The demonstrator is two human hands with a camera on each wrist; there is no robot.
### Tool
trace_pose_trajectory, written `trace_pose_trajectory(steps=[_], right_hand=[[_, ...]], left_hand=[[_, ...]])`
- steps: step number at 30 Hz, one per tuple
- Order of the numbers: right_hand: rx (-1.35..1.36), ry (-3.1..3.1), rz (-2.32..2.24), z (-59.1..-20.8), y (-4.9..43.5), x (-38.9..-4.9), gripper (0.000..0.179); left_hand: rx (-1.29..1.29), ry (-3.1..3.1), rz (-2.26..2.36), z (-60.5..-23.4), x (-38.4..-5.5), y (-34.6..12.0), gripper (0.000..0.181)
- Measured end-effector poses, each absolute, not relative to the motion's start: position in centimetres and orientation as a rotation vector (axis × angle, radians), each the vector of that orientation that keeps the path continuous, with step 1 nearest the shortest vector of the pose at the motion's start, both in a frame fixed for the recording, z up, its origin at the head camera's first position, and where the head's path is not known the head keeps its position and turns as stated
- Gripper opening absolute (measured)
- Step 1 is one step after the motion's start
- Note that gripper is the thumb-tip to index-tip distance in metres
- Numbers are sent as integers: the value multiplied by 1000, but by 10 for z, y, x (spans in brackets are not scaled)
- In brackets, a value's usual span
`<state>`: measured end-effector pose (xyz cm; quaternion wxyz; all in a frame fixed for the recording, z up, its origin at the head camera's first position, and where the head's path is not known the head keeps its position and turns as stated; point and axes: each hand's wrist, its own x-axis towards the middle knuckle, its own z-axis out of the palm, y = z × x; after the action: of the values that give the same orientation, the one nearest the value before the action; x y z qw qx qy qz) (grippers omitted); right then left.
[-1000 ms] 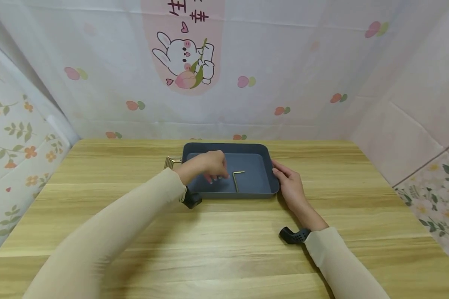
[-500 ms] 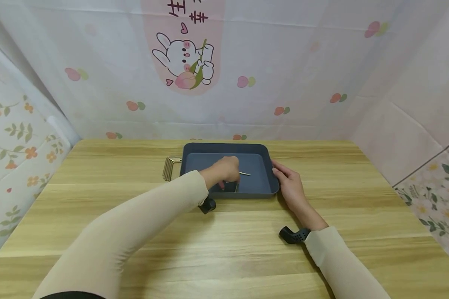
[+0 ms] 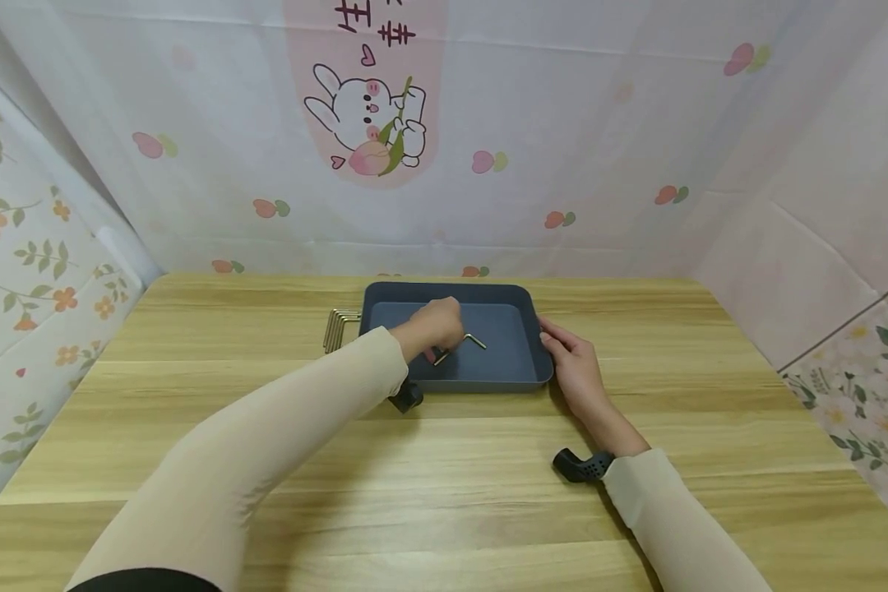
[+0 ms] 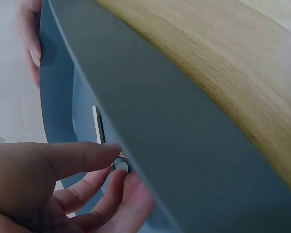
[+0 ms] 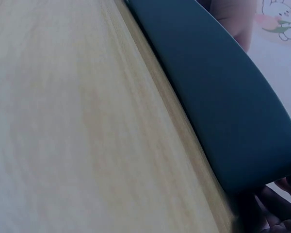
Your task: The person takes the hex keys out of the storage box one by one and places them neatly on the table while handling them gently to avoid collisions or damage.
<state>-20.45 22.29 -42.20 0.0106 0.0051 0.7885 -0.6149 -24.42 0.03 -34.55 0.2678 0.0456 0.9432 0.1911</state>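
Note:
Inside the blue-grey tray (image 3: 503, 384), my left hand (image 3: 432, 325) pinches an L-shaped hex key (image 3: 476, 340) between thumb and fingers. The key's short end sticks out to the right of the hand and its long arm shows below it. In the left wrist view, part of the hex key (image 4: 98, 124) rises beyond the thumb (image 4: 87, 156), while the tray wall (image 4: 121, 92) hides some fingertips. My right hand (image 3: 577, 370) holds the tray at its right end. The right wrist view catches a few of its dark fingers (image 5: 276, 206) at the tray's corner.
Several brass-coloured hex keys (image 3: 336, 331) lie nested on the wooden table (image 3: 444, 485), just left of the tray. A printed curtain (image 3: 599, 164) hangs behind the table. Each wrist wears a black camera mount (image 3: 580, 466).
My left hand moved right to the hex key in the tray and took hold of it; the key has since turned and shifted slightly. The right hand and tray have stayed put.

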Motion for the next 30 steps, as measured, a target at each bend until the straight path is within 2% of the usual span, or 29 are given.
trace_pose_trajectory(steps=[2,11,19,24,28,30], right_hand=[[18,2464,-1915,-422,223,-205,45],[25,2471,-1900,-423,223,-206,45],[4,2485,-1905,-423,223,-206,45],[5,2485,-1900,-424,223,-206,45],[10,2491,-1904,-425,222,-206,45],[18,2490,-1909,-425,223,-206,44]], left_hand=[[114,2529,548,-344,-243,-1,3],[84,2590,526,-346,-247,4,22],[131,2555,576,-350,-247,3,8],[157,2544,645,-350,-245,-4,25],[174,2515,726,-348,-245,-10,8],[169,2498,775,-346,-246,-13,15]])
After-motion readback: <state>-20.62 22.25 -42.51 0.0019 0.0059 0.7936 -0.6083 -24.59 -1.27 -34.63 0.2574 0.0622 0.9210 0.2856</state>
